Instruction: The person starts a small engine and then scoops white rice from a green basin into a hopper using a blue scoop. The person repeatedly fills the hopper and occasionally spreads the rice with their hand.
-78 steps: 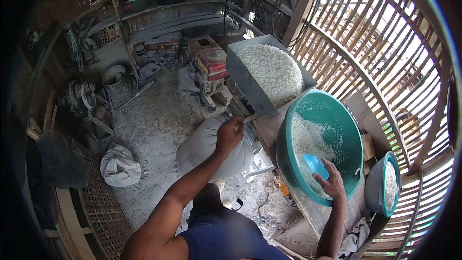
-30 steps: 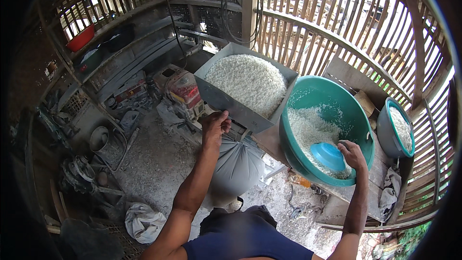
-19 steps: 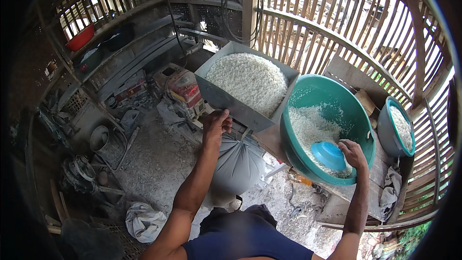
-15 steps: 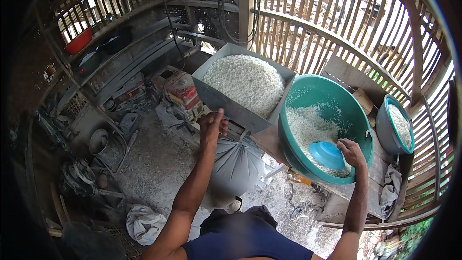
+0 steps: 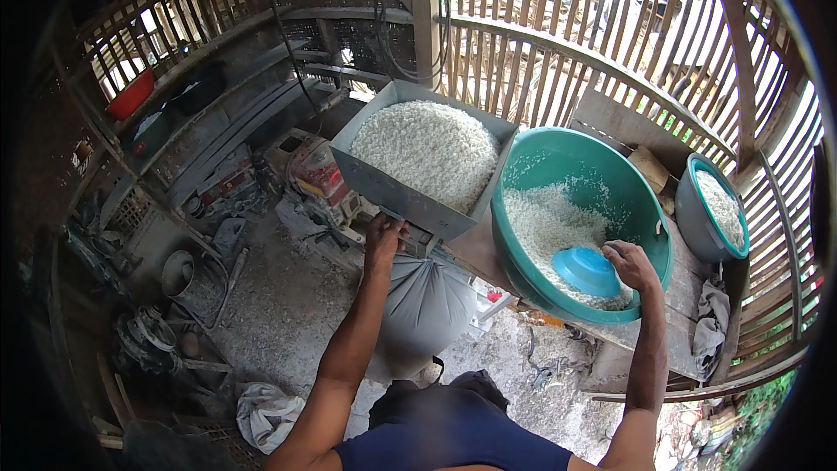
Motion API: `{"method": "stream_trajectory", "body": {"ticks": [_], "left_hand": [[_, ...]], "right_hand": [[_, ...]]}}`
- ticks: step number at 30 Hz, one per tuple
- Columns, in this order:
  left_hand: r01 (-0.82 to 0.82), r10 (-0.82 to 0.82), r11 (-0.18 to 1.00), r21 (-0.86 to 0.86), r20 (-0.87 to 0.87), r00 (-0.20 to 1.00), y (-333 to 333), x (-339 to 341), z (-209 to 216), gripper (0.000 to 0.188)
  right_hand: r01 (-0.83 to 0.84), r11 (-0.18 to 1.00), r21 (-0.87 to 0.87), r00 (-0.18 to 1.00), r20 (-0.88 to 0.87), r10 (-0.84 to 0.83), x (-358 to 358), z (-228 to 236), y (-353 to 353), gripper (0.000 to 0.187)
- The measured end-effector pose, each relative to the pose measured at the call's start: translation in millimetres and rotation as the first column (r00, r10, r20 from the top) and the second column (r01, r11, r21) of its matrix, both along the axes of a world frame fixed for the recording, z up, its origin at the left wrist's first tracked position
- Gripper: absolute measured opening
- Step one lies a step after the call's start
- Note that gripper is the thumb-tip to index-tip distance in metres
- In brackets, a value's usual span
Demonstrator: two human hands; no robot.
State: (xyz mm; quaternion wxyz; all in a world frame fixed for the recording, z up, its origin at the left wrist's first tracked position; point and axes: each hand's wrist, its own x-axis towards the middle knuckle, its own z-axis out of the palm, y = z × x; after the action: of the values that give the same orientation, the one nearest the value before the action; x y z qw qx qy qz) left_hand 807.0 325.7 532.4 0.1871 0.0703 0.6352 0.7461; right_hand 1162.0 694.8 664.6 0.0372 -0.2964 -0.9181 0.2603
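Observation:
My right hand (image 5: 635,263) grips the rim of a blue plastic bowl (image 5: 586,270), which lies tilted on white rice-like grain (image 5: 551,220) in a large green tub (image 5: 514,263). My left hand (image 5: 384,240) is at the lower front edge of a square metal hopper (image 5: 397,190), fingers curled at a small metal edge beneath it; what they hold is partly hidden. More of the white grain (image 5: 427,146) is heaped in the hopper. Below hangs a grey cloth bag (image 5: 425,301), gathered at its top under the machine's outlet.
Right of the tub, a grey basin with a green rim (image 5: 717,209) holds more grain. A rag (image 5: 711,327) hangs over the wooden bench's edge. A dusty red engine (image 5: 321,179) stands left of the hopper. A metal bucket (image 5: 179,272) and a white sack (image 5: 268,414) are on the left.
My left hand has come up against the metal edge beneath the hopper, its fingers curling there. My right hand stays on the blue bowl. The view has shifted slightly.

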Motion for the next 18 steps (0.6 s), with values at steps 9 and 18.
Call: {"method": "stream_trajectory", "body": {"ticks": [9,18], "left_hand": [[-0.27,0.274,0.962,0.049,-0.18,0.945,7.8,41.1,2.0,0.018],[-0.124,0.225,0.96,0.25,-0.43,0.874,46.2,190.4,31.6,0.013]], "right_hand": [[-0.212,0.977,0.037,0.973,0.103,0.207,-0.6,9.1,-11.1,0.097],[-0.448,0.894,-0.002,0.856,0.288,0.429,-6.7,-2.3,-13.3,0.118]]}}
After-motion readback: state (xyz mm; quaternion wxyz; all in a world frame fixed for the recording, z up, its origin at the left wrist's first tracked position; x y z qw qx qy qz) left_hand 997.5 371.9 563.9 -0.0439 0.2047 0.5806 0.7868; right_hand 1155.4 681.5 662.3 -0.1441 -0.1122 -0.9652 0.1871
